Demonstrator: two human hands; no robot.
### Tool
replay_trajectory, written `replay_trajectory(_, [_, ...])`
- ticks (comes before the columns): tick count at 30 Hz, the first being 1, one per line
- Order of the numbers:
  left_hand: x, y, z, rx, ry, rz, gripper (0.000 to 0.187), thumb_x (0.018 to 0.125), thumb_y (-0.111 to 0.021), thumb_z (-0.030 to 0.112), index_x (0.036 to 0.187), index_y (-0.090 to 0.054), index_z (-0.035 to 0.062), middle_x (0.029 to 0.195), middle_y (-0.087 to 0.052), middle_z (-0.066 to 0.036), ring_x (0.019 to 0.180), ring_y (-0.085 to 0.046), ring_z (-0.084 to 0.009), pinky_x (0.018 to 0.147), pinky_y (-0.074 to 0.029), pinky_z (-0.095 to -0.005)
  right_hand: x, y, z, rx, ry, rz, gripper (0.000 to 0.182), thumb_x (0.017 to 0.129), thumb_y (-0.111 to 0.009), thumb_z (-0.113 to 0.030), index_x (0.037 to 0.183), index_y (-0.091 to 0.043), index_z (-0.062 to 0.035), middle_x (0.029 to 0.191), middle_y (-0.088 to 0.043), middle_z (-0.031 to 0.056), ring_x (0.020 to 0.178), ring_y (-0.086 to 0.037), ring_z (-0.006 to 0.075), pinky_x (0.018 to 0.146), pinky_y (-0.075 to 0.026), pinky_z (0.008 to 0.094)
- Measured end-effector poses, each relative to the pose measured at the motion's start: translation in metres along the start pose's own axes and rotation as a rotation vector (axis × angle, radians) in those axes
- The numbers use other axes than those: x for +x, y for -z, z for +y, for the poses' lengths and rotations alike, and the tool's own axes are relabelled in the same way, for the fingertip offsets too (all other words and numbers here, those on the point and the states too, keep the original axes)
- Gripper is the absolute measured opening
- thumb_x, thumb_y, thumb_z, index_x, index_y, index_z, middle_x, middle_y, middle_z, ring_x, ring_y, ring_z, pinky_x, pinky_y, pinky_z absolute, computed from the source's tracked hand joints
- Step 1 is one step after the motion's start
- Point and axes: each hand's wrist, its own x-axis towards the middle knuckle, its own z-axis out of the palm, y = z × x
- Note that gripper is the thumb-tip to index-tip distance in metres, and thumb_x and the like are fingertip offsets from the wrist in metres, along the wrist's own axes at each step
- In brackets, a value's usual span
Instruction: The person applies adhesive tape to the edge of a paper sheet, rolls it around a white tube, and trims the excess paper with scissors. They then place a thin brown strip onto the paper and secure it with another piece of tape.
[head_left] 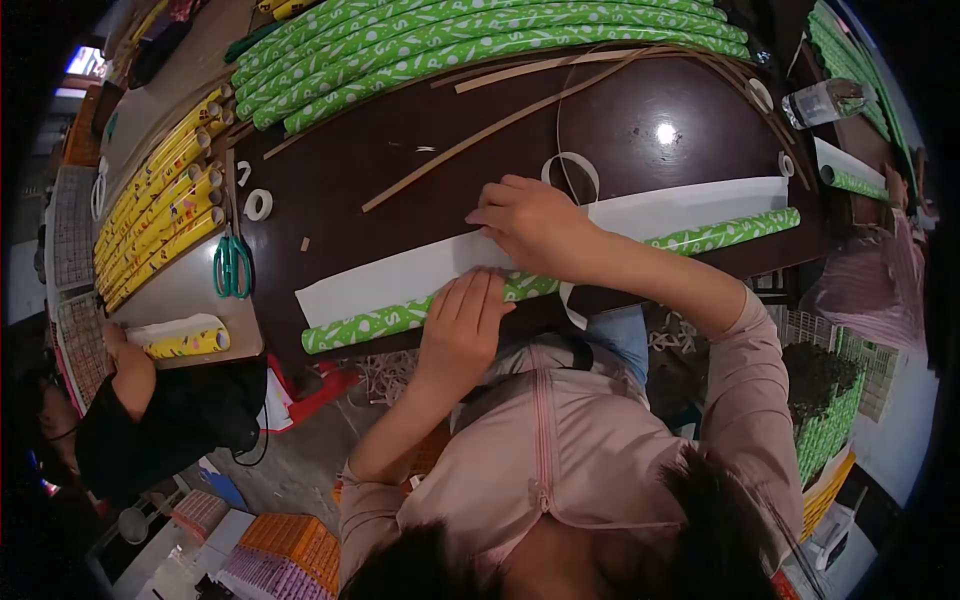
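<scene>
Fingers (pixel 470 295) extended, left hand (pixel 462 330) lies open on green roll (pixel 380 323); right hand (pixel 540 228) curls over white paper (pixel 385 272), hold unclear.

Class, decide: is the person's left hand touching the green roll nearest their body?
Touching: the head view shows the left hand laid across the green roll, its fingers over the patterned surface.

The dark tabletop (pixel 480 130) is smooth and glossy, throwing back a bright light. The green patterned rolls (pixel 500 50) look like shiny paper, with a matt white underside on the partly unrolled sheet (pixel 390 266). The bottle (pixel 825 103) is clear plastic.
</scene>
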Motion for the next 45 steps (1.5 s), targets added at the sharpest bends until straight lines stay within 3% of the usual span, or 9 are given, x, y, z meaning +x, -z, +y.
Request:
replay_trajectory(9, [-0.002, -0.001, -0.003, 0.007, -0.013, 0.0, 0.036, 0.082, -0.069, 0.01, 0.112, -0.059, -0.0074, 0.107, -0.061, -0.019, 0.098, -0.061, -0.0343, 0.084, -0.051, -0.0425, -0.001, 0.011, -0.005, -0.167, 0.172, -0.071, 0.014, 0.071, -0.064, -0.01, 0.084, -0.069, -0.0072, 0.09, -0.06, 0.0063, 0.087, -0.058, 0.025, 0.076, -0.049, 0.0373])
replay_trajectory(13, [-0.001, 0.0, -0.002, 0.013, 0.002, -0.014, 0.036, 0.082, -0.069, 0.012, 0.112, -0.059, -0.0072, 0.107, -0.061, -0.019, 0.1, -0.06, -0.0341, 0.085, -0.05, -0.0427, 0.002, 0.01, -0.006, -0.23, 0.279, -0.045, 0.019, 0.071, -0.065, -0.006, 0.09, -0.07, -0.0065, 0.084, -0.058, 0.0064, 0.08, -0.056, 0.0259, 0.069, -0.048, 0.0367])
replay_trajectory(15, [-0.003, -0.001, -0.002, 0.017, -0.001, 0.005, 0.036, 0.082, -0.069, 0.012, 0.111, -0.059, -0.007, 0.107, -0.061, -0.019, 0.1, -0.06, -0.0341, 0.085, -0.05, -0.0428, 0.004, 0.004, -0.005, 0.059, -0.007, 0.033, 0.022, 0.07, -0.067, -0.01, 0.092, -0.071, -0.0084, 0.084, -0.057, 0.0044, 0.08, -0.056, 0.0241, 0.066, -0.048, 0.0348])
replay_trajectory(19, [-0.005, -0.003, -0.003, 0.024, -0.008, 0.016, 0.034, 0.082, -0.069, 0.012, 0.109, -0.059, -0.0067, 0.107, -0.061, -0.019, 0.099, -0.06, -0.0344, 0.085, -0.05, -0.0434, 0.01, 0.007, -0.016, 0.092, -0.183, 0.065, 0.025, 0.07, -0.068, -0.011, 0.094, -0.072, -0.0088, 0.088, -0.058, 0.0035, 0.084, -0.056, 0.0246, 0.069, -0.049, 0.0352])
replay_trajectory(21, [-0.004, -0.003, -0.002, 0.024, -0.005, 0.017, 0.034, 0.082, -0.069, 0.011, 0.109, -0.059, -0.0066, 0.106, -0.061, -0.019, 0.099, -0.06, -0.0347, 0.085, -0.05, -0.0435, 0.008, 0.009, -0.016, -0.095, 0.068, -0.074, 0.033, 0.073, -0.069, -0.009, 0.106, -0.071, -0.0099, 0.091, -0.06, 0.0042, 0.087, -0.057, 0.0262, 0.071, -0.05, 0.0377])
replay_trajectory(24, [-0.005, -0.003, -0.002, 0.016, -0.001, 0.018, 0.033, 0.082, -0.069, 0.011, 0.109, -0.059, -0.0066, 0.106, -0.061, -0.019, 0.099, -0.06, -0.0348, 0.085, -0.05, -0.0436, 0.001, 0.014, -0.013, -0.158, 0.109, -0.173, 0.045, 0.078, -0.068, -0.008, 0.122, -0.063, -0.0099, 0.103, -0.06, 0.0079, 0.093, -0.057, 0.0286, 0.077, -0.05, 0.0403])
replay_trajectory(30, [-0.005, -0.003, -0.003, 0.069, -0.002, -0.014, 0.036, 0.088, -0.063, 0.019, 0.116, -0.058, -0.0036, 0.11, -0.06, -0.015, 0.106, -0.059, -0.0285, 0.091, -0.047, -0.039, -0.028, 0.051, -0.011, 0.131, -0.05, 0.012, 0.061, 0.078, -0.069, -0.006, 0.136, -0.05, -0.0085, 0.125, -0.054, 0.014, 0.109, -0.056, 0.0321, 0.091, -0.048, 0.0406])
replay_trajectory(37, [-0.005, 0.0, -0.003, 0.071, -0.018, -0.013, 0.037, 0.086, -0.067, 0.015, 0.117, -0.058, -0.0047, 0.11, -0.061, -0.016, 0.106, -0.06, -0.0294, 0.09, -0.048, -0.0408, -0.07, 0.079, 0.001, -0.253, -0.121, 0.006, 0.035, 0.075, -0.07, -0.007, 0.11, -0.065, -0.0057, 0.112, -0.062, 0.0088, 0.105, -0.058, 0.0277, 0.089, -0.046, 0.0393])
replay_trajectory(45, [-0.012, 0.006, -0.007, 0.071, -0.022, -0.035, 0.038, 0.084, -0.069, 0.012, 0.116, -0.059, -0.0053, 0.11, -0.061, -0.017, 0.106, -0.06, -0.0308, 0.089, -0.049, -0.0416, -0.088, 0.08, 0.024, -0.318, -0.164, 0.146, 0.02, 0.073, -0.069, -0.007, 0.093, -0.069, -0.0059, 0.101, -0.065, 0.0053, 0.1, -0.059, 0.0235, 0.087, -0.044, 0.0394])
